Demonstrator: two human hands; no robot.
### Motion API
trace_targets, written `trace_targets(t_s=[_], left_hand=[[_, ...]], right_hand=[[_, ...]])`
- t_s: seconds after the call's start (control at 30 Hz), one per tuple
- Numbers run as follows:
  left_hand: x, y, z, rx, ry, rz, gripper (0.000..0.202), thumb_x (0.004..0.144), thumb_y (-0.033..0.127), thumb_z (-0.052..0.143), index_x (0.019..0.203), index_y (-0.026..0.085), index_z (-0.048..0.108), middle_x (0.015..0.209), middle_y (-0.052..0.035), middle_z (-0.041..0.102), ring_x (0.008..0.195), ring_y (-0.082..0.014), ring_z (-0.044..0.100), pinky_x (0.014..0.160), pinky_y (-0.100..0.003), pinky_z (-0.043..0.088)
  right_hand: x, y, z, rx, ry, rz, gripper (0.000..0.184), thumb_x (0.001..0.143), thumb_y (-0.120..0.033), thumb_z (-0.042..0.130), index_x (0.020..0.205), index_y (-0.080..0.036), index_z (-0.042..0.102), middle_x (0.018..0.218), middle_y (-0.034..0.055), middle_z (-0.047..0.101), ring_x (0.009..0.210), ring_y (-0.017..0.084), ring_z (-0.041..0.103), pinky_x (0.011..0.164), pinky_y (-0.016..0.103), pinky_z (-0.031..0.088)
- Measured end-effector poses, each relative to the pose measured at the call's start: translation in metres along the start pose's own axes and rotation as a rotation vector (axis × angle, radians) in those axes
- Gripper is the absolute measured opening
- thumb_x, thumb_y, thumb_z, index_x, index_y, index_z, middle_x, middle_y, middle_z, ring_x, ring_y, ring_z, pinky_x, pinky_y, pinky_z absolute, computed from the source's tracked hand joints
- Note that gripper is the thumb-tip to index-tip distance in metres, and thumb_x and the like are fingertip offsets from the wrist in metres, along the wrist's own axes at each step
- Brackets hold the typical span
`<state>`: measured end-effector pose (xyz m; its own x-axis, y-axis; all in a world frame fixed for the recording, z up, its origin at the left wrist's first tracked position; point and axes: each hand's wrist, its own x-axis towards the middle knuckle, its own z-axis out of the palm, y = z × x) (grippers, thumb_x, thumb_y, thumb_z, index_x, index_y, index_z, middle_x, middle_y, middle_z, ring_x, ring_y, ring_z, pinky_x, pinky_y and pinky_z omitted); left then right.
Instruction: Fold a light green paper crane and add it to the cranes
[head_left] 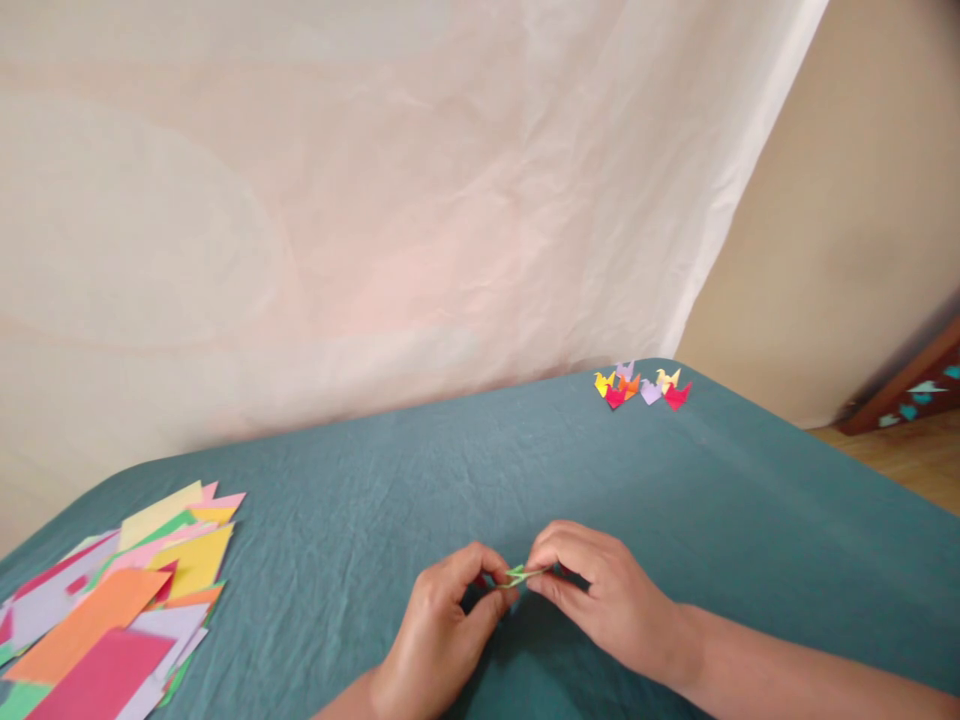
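LH [446, 620], RH [604, 590]: fingertips [493, 604] tight on grn ppr [516, 575]

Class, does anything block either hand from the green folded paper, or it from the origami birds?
Nothing visible: left hand and right hand pinch the green folded paper; only tablecloth lies between the right hand and the origami birds.

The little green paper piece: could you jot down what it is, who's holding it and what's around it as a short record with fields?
Item: green folded paper
Left hand: fingers pinch its left end
Right hand: fingers pinch its right end
Surface: teal cloth
Near left edge of view: loose coloured sheets, overlapping
Far right corner: small paper birds in yellow, orange, red, lavender, cream
Behind: pale hanging sheet
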<state>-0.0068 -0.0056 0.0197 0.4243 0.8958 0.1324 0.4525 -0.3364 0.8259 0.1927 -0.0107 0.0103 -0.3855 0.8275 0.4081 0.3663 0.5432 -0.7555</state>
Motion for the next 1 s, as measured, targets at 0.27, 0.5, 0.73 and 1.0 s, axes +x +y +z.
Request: trace_targets(t_s=[0.27, 0.5, 0.73, 1.0], left_hand=[[-0.002, 0.003, -0.002, -0.013, -0.074, 0.118, 0.019, 0.083, 0.016, 0.06, 0.1, 0.024, 0.061, 0.086, 0.001, 0.065, 0.079, -0.0128, 0.059, 0.075, -0.021, 0.044], [0.002, 0.002, -0.007, -0.107, -0.137, -0.009, 0.016, 0.09, 0.026, 0.05, 0.093, 0.021, 0.065, 0.087, -0.0016, 0.067, 0.081, -0.0146, 0.06, 0.075, -0.022, 0.045], [0.005, 0.003, -0.009, -0.094, -0.08, 0.069, 0.018, 0.09, 0.028, 0.05, 0.085, 0.019, 0.065, 0.092, -0.0053, 0.064, 0.086, -0.0166, 0.058, 0.078, -0.025, 0.043], [0.006, -0.007, -0.007, -0.381, -0.172, -0.184, 0.026, 0.085, 0.04, 0.058, 0.085, 0.014, 0.063, 0.075, -0.002, 0.062, 0.069, -0.0132, 0.054, 0.064, -0.022, 0.04]], right_hand=[[0.0, 0.004, 0.0, -0.008, -0.019, 0.032, 0.013, 0.089, -0.024, 0.058, 0.078, -0.019, 0.062, 0.076, 0.0002, 0.061, 0.071, 0.012, 0.057, 0.067, 0.022, 0.041], [0.001, 0.003, -0.001, -0.002, -0.057, 0.169, 0.016, 0.089, -0.029, 0.056, 0.079, -0.02, 0.064, 0.071, -0.0014, 0.064, 0.065, 0.011, 0.058, 0.062, 0.021, 0.04], [0.003, 0.001, -0.002, 0.107, -0.082, 0.31, 0.016, 0.086, -0.029, 0.058, 0.077, -0.019, 0.065, 0.068, -0.0016, 0.066, 0.062, 0.012, 0.059, 0.059, 0.021, 0.041], [0.002, 0.003, 0.001, 0.382, -0.101, 0.416, 0.017, 0.086, -0.032, 0.058, 0.081, -0.016, 0.062, 0.067, 0.0002, 0.065, 0.062, 0.013, 0.061, 0.059, 0.022, 0.044]])
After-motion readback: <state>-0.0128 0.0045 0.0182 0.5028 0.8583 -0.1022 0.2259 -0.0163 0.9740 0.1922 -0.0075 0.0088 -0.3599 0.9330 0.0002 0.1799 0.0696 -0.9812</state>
